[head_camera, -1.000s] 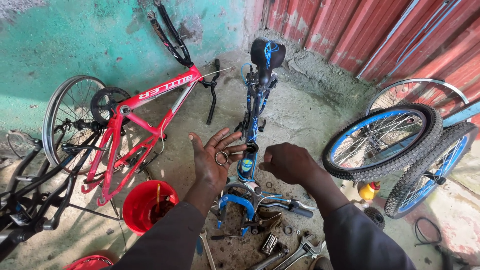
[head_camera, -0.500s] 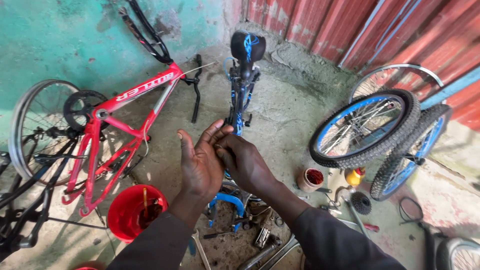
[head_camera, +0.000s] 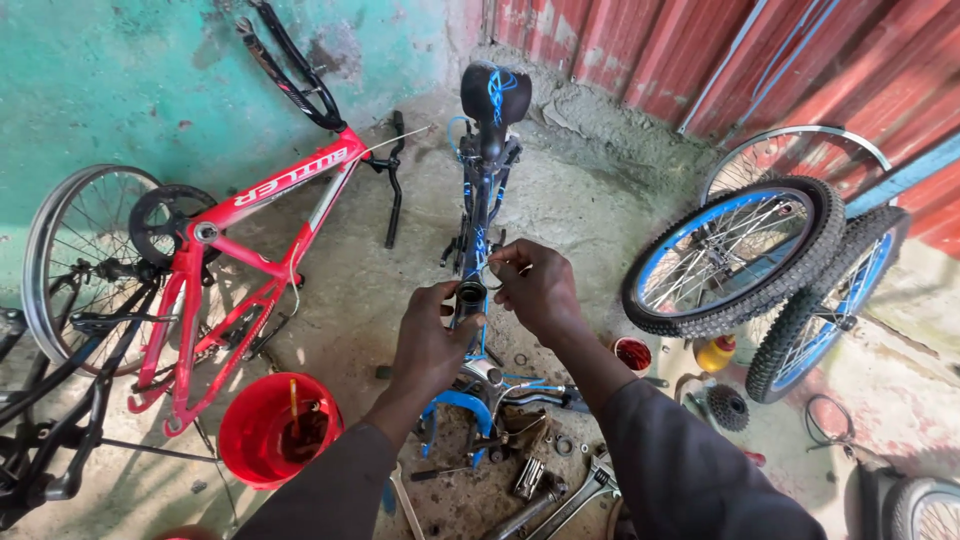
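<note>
left hand (head_camera: 430, 345) clamped round head tube (head_camera: 469, 298) of blue frame (head_camera: 478, 225), frame centre | right hand (head_camera: 540, 290) pinching thin ring (head_camera: 492, 276) just above tube mouth | ring not yet seated | red bucket (head_camera: 262, 425) lower left

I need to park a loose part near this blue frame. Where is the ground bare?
Bare concrete lies between the red bike frame and the blue frame, and between the blue frame and the blue-rimmed wheels. Crowded: tools near the red bucket.
</note>
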